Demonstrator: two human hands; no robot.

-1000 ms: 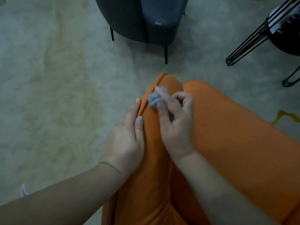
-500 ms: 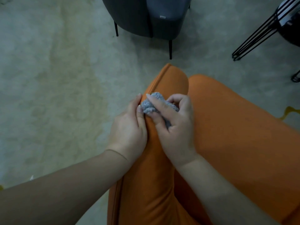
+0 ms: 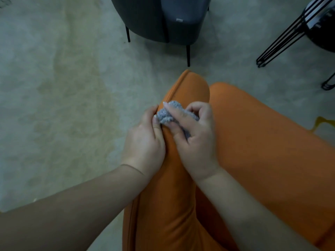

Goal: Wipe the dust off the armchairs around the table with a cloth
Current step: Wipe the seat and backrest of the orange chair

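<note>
Looking down, I see bare floor (image 3: 59,91) wide open to the left of the orange armchair (image 3: 262,151), with a grey chair (image 3: 163,19) ahead and black wire legs (image 3: 279,44) off to the right. My cloth (image 3: 167,115) is a small grey nubbly wad, bunched up on the rounded armrest near its outer seam. My right hand (image 3: 194,140) pinches it, forefinger laid across its top. My left hand (image 3: 145,142) lies flat along the armrest's outer edge, fingers straight, thumb tip touching the cloth.
</note>
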